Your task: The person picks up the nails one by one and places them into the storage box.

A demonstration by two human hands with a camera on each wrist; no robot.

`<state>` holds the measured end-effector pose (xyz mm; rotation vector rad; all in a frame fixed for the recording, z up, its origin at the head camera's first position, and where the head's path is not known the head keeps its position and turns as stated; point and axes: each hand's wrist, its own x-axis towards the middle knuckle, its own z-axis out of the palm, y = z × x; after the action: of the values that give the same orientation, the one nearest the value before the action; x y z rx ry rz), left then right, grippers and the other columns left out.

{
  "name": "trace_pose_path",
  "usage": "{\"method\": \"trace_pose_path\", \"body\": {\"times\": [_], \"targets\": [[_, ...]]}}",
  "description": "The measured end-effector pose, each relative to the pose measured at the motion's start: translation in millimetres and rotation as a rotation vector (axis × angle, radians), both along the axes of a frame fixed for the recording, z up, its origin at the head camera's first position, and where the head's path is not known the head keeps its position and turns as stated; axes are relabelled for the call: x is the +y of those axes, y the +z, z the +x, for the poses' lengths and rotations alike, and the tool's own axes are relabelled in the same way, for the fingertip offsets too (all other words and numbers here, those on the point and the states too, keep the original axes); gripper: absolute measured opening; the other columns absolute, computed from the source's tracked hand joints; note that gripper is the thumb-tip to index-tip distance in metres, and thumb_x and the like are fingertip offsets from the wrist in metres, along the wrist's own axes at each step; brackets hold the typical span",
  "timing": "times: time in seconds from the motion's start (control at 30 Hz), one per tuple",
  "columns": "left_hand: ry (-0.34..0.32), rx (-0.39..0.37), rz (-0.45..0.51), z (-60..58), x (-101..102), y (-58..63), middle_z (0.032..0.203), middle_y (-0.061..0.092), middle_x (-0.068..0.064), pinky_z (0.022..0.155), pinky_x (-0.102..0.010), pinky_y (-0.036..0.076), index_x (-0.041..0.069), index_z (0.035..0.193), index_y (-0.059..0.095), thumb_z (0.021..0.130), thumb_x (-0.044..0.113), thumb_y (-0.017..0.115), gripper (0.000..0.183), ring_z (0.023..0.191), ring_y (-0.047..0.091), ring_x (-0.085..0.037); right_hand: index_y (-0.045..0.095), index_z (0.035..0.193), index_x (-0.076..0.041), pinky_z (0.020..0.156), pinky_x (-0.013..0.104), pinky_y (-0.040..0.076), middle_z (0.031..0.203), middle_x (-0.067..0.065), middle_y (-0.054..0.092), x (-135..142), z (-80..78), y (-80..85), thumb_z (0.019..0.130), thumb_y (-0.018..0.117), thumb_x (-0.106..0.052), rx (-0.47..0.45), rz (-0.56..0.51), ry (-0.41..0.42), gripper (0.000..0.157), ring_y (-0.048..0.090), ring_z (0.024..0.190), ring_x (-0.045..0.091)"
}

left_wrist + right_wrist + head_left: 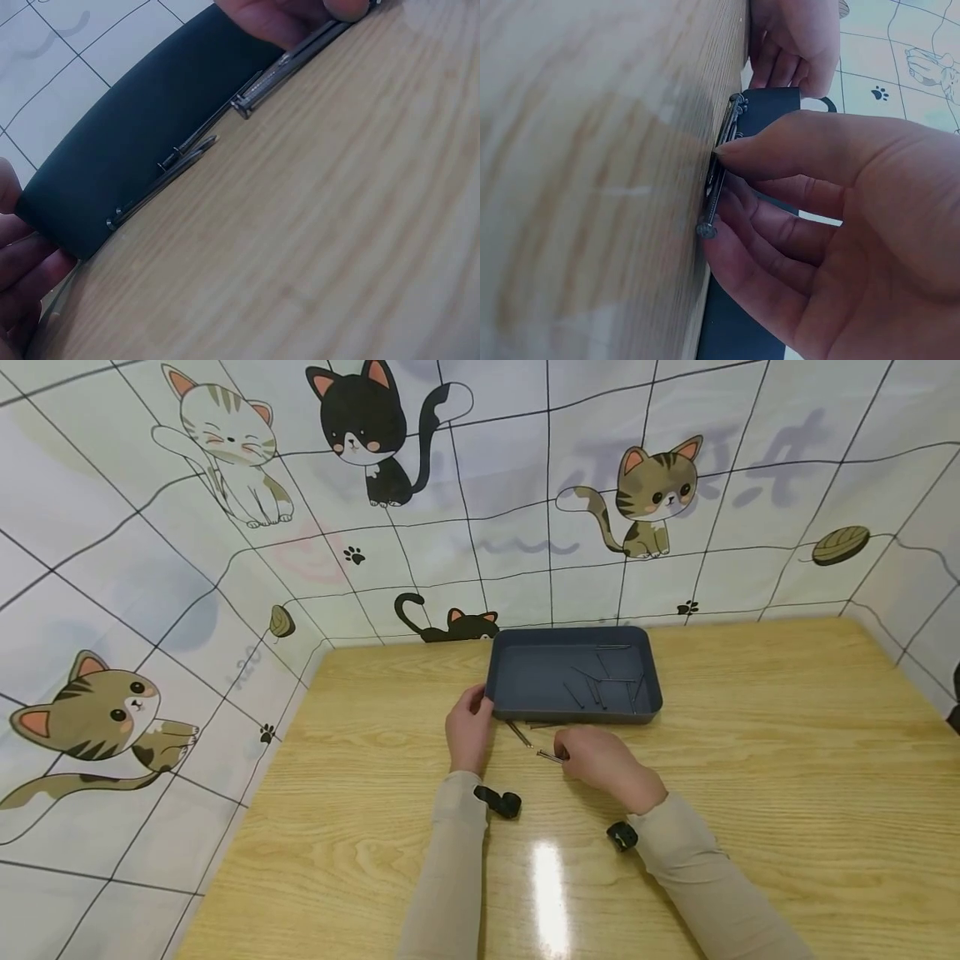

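Observation:
A dark blue-grey tray point(525, 713) lies on the wooden table with several nails point(573, 695) scattered mostly in its right half. At its front left corner, my left hand point(468, 732) holds the wall between thumb and fingers. My right hand point(603, 762) is just in front of the tray, low over the table. Its thumb and fingers pinch metal nails point(718, 184); how many is hard to tell. Between the hands, a pair of loose nails point(161, 184) lies on the table by the tray's front wall. Another dark nail point(543, 725) lies close along that wall.
Behind the tray and at the left stands a white cloth wall point(510, 485) with a grid and printed cats. The light wooden table point(787, 760) extends to both sides. A dark object point(956, 714) shows at the far right edge.

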<state>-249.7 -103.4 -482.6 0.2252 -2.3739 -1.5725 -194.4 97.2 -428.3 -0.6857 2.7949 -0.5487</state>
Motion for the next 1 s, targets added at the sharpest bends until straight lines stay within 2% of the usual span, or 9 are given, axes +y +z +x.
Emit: {"method": "trace_pose_path", "body": {"times": [0.17, 0.4, 0.73, 0.9, 1.0], "targets": [[0.008, -0.003, -0.001, 1.0, -0.9, -0.4, 0.104, 0.061, 0.008, 0.078, -0.033, 0.044, 0.025, 0.116, 0.06, 0.087, 0.027, 0.05, 0.031, 0.091, 0.055, -0.007, 0.061, 0.082, -0.012, 0.056, 0.029, 0.038, 0.077, -0.003, 0.057, -0.7, -0.2, -2.1, 0.075, 0.058, 0.0, -0.003, -0.009, 0.008, 0.014, 0.045, 0.064, 0.013], [0.011, -0.013, -0.014, 1.0, -0.5, -3.0, 0.103, 0.061, 0.009, 0.077, -0.032, 0.044, 0.025, 0.116, 0.06, 0.087, 0.027, 0.051, 0.031, 0.089, 0.055, -0.006, 0.064, 0.089, -0.011, 0.059, 0.03, 0.042, 0.084, -0.002, 0.06, -1.1, 1.0, -5.6, 0.078, 0.058, -0.003, -0.002, -0.02, -0.013, 0.015, 0.051, 0.068, 0.011], [0.023, 0.0, -0.018, -0.8, 0.8, -3.5, 0.103, 0.061, 0.009, 0.077, -0.032, 0.044, 0.026, 0.114, 0.06, 0.086, 0.03, 0.05, 0.031, 0.089, 0.055, -0.006, 0.065, 0.094, -0.01, 0.059, 0.029, 0.042, 0.086, -0.001, 0.061, 1.8, -0.5, 0.7, 0.083, 0.057, -0.007, 0.006, -0.049, 0.0, 0.015, 0.05, 0.068, 0.011], [0.025, -0.005, -0.014, -0.9, 0.5, -4.3, 0.103, 0.061, 0.01, 0.078, -0.031, 0.044, 0.026, 0.114, 0.061, 0.086, 0.029, 0.05, 0.031, 0.09, 0.055, -0.005, 0.064, 0.098, -0.008, 0.057, 0.028, 0.042, 0.085, -0.001, 0.06, 5.8, -1.1, 4.7, 0.085, 0.055, -0.01, -0.038, -0.093, 0.0, 0.015, 0.051, 0.065, 0.01], [0.029, -0.01, -0.014, -1.0, 0.6, -2.8, 0.103, 0.062, 0.011, 0.078, -0.03, 0.044, 0.026, 0.114, 0.061, 0.086, 0.03, 0.051, 0.031, 0.09, 0.055, -0.004, 0.062, 0.101, -0.008, 0.058, 0.029, 0.043, 0.085, -0.001, 0.06, 9.9, -3.6, 6.6, 0.085, 0.055, -0.01, -0.035, -0.124, 0.011, 0.018, 0.053, 0.067, 0.01]]}}
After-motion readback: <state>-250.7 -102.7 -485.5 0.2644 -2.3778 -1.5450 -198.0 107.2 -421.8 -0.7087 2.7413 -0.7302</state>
